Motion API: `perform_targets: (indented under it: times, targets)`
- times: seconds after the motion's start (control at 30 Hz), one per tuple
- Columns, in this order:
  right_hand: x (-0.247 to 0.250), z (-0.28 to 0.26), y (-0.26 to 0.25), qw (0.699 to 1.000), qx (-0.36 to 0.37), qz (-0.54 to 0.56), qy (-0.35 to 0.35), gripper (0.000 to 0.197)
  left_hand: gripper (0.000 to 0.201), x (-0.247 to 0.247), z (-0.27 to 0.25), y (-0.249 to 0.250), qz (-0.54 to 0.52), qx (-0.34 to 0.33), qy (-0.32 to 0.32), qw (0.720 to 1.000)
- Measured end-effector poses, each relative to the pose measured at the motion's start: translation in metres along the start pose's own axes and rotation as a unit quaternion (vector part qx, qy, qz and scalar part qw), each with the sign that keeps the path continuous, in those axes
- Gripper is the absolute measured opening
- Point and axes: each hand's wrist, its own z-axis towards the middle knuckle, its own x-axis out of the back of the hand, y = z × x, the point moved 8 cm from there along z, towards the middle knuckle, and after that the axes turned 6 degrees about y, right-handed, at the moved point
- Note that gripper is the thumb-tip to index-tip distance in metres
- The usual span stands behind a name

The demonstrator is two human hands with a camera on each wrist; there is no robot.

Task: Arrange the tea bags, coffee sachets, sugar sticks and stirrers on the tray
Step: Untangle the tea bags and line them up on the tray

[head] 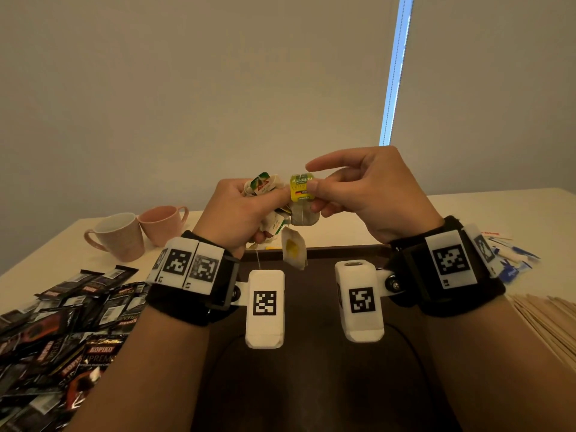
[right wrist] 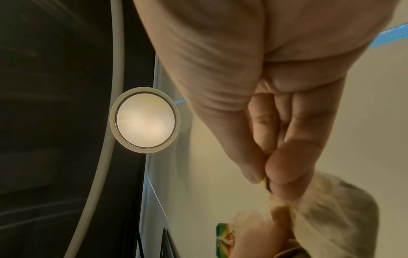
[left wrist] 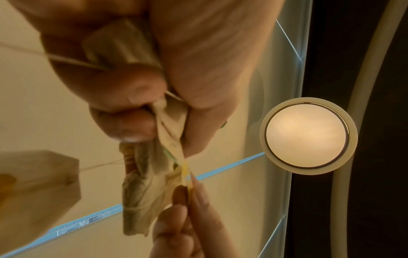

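Observation:
Both hands are raised above the dark brown tray [head: 311, 385]. My left hand [head: 240, 210] grips a bunch of tea bags [head: 265, 188] with green and white tags; one tea bag [head: 293, 249] dangles below it on its string. My right hand [head: 349, 188] pinches the yellow tag [head: 300, 188] of another tea bag [head: 307, 217] between thumb and middle finger, the forefinger stretched out. The left wrist view shows the crumpled tea bags [left wrist: 145, 188] held in my left hand [left wrist: 141, 97]. The right wrist view shows my right hand [right wrist: 268, 176] pinching the tag edge.
Black coffee sachets [head: 62, 332] lie heaped on the table at the left. Two pink mugs [head: 137, 232] stand behind them. Wooden stirrers [head: 542, 322] lie at the right, with blue and white sugar sticks [head: 511, 257] behind them.

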Motion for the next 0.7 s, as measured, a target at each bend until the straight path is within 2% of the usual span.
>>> perform_targets:
  times: [0.17, 0.4, 0.47, 0.57, 0.7]
  targets:
    - [-0.002, 0.0, 0.007, 0.999, -0.035, -0.018, -0.022, 0.015, 0.045, 0.002, 0.0, 0.002, 0.018, -0.009, -0.02, 1.0]
    - [-0.001, 0.002, 0.016, 0.997, -0.052, -0.046, -0.019, 0.008, 0.045, 0.001, -0.004, 0.008, 0.012, -0.026, -0.05, 0.998]
    - [-0.001, 0.002, 0.017, 0.997, -0.051, -0.054, -0.019, 0.007, 0.037, 0.001, -0.005, 0.009, 0.017, -0.026, -0.049, 0.998]
    - [-0.002, 0.003, 0.017, 0.995, -0.035, -0.096, -0.012, 0.006, 0.014, 0.001, -0.006, 0.01, 0.032, -0.031, -0.038, 0.998]
    - [-0.006, 0.001, 0.017, 0.993, -0.031, -0.114, -0.025, 0.006, 0.012, 0.004, -0.007, 0.01, 0.047, -0.028, -0.038, 0.998]
